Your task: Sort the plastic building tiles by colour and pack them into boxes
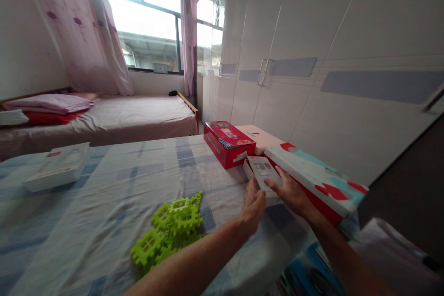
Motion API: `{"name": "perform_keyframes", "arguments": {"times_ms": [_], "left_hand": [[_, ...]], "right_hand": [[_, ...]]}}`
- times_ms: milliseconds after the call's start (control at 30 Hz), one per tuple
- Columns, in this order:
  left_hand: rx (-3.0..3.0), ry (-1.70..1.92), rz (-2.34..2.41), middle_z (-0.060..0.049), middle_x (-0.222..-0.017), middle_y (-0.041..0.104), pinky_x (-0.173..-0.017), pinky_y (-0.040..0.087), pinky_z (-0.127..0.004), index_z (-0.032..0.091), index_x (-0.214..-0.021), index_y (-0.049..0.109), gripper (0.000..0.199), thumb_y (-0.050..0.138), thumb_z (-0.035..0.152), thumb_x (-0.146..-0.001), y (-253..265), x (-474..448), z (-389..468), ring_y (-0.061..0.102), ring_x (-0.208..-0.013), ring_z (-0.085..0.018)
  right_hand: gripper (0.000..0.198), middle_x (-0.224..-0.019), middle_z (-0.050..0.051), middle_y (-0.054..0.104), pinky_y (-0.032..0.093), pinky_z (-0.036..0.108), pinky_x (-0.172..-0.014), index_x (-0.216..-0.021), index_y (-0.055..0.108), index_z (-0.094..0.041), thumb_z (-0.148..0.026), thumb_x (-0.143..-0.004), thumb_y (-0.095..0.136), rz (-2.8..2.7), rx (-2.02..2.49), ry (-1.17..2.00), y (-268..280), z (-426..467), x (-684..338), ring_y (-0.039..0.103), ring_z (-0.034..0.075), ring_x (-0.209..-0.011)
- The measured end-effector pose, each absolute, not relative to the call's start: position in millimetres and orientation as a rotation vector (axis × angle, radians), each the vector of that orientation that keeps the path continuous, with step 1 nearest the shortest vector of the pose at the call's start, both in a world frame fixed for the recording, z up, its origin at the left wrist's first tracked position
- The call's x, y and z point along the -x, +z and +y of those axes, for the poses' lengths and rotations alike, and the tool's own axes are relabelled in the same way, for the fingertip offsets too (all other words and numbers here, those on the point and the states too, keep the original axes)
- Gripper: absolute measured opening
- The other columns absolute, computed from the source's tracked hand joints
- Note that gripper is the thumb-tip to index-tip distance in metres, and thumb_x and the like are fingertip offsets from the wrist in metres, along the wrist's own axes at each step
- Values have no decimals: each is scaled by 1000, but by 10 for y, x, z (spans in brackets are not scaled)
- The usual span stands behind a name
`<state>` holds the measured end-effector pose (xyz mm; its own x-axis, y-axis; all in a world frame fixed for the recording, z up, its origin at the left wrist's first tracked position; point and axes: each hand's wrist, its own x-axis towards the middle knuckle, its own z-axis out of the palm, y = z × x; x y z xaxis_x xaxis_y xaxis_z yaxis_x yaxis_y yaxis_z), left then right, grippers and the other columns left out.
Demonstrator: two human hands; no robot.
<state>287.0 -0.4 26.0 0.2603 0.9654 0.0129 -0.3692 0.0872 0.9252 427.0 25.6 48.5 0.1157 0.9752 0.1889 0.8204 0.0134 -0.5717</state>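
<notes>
A small flat white box with a printed lid lies near the right edge of a checked bedcover. My left hand rests against its near left side, fingers together. My right hand lies on its near right corner, fingers spread over the lid. Whether either hand truly grips the box I cannot tell. A pile of lime-green interlocking plastic tiles sits just left of my left forearm.
A red box, a pale pink box and a long white-and-red box crowd the right edge. A white box lies far left. White wardrobes stand to the right, with a second bed under the window.
</notes>
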Motion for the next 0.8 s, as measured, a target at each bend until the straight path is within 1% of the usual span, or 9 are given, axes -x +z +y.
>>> {"name": "perform_keyframes", "arguments": {"times_ms": [67,133,267,367,467,667,800], "left_hand": [[-970,1133,907,-13,-152,23,-113,16,-32,10,-142,25,77,53,24,-73,299,-2793,-44,20,-139,-25],[-976,1101,1000,-16,-151,23,-113,16,-32,7,-141,27,76,54,24,-72,350,-2697,-97,20,-139,-26],[-1066,1085,1026,-16,-145,33,-109,24,-35,10,-138,34,70,54,24,-72,425,-2420,-218,29,-135,-28],[-1110,1103,1052,-16,-141,39,-106,30,-37,15,-132,41,62,54,27,-73,458,-2179,-295,33,-132,-28],[-1146,1123,1121,-15,-139,42,-104,32,-38,16,-126,48,53,53,27,-74,496,-1964,-355,37,-129,-28],[-1228,1157,1216,-11,-145,37,-104,34,-35,17,-120,55,46,51,29,-76,542,-1551,-463,40,-128,-25],[-1258,1217,1315,-12,-144,38,-103,35,-37,17,-118,58,45,53,29,-75,526,-1190,-493,44,-126,-26]], "right_hand": [[87,-145,18,34,29,53,-103,-143,30,-14,-64,-74,48,-1851,1942,256,537,223,-4142,33,34,-132],[86,-147,18,29,29,58,-101,-144,28,-16,-62,-74,49,-1934,2025,201,564,224,-4054,29,36,-133],[75,-149,16,25,29,60,-98,-142,32,-16,-47,-76,49,-2094,2062,157,560,262,-4025,24,35,-135],[73,-151,13,22,31,61,-96,-142,32,-18,-40,-75,47,-2159,2041,132,544,266,-4042,22,35,-135],[75,-151,12,23,32,61,-95,-143,30,-18,-41,-74,47,-2169,2047,76,553,242,-4017,23,35,-134],[75,-151,9,25,39,57,-91,-142,32,-20,-40,-72,46,-2197,2077,-11,624,217,-4010,29,34,-132],[73,-146,10,34,43,55,-87,-142,34,-20,-40,-72,45,-2245,1961,-106,477,244,-4262,35,33,-129]]}}
